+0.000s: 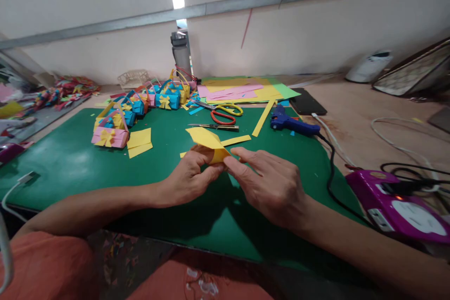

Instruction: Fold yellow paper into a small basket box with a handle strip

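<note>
A folded piece of yellow paper [208, 141] is held up above the green mat, its flap standing toward the far side. My left hand [191, 176] pinches its left and lower part between thumb and fingers. At its right corner my right hand [265, 180] grips the edge with thumb and forefinger. Yellow paper strips [236, 140] lie just behind the hands. Past them rest a closed-looking utility knife [220, 127] and scissors [225, 113] with red and yellow handles. A blue glue gun [293, 124] lies to the right.
Small paper handbags [110, 136] with bows stand at the left back, beside yellow paper squares [139, 142]. Coloured sheets [242, 89], a phone [308, 101] and a bottle [180, 54] are farther back. A purple power strip [397, 206] with cables sits at the right.
</note>
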The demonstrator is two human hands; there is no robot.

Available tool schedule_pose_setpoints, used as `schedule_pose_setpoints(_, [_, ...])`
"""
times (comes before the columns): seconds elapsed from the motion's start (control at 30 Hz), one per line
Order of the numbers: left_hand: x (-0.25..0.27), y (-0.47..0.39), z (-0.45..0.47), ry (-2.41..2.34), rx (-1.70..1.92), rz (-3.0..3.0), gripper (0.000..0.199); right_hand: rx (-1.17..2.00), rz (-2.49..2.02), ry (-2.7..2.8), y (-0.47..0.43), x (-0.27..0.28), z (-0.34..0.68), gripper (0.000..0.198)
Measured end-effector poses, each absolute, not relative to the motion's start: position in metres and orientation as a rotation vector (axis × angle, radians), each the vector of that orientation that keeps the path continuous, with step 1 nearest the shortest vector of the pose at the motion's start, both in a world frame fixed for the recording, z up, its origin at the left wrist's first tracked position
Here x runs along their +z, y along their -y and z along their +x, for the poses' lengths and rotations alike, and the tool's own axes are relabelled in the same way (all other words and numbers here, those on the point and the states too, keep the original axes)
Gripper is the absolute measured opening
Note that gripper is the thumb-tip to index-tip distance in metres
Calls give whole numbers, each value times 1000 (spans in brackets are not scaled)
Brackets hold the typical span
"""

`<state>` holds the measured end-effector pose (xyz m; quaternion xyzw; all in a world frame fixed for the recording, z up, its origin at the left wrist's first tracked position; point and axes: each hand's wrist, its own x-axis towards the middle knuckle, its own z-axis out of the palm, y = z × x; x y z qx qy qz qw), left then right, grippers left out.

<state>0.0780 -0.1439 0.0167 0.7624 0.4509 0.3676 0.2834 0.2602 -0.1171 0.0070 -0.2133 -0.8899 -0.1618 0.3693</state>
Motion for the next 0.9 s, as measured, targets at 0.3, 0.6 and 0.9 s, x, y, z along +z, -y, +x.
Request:
schedule_pose_setpoints(0.3, [14,147,77,-1242,1105,2226,21,-189,-641,2276,118,7,255,15])
schedule_pose_setpoints(0.6, [12,145,79,-1239,1398,1939,5,-26,-683,2252,119,10,255,15])
schedule_pose_setpoints(0.9, [9,141,84,-1148,1547,2080,6,-47,-720,2222,117,8,254,22])
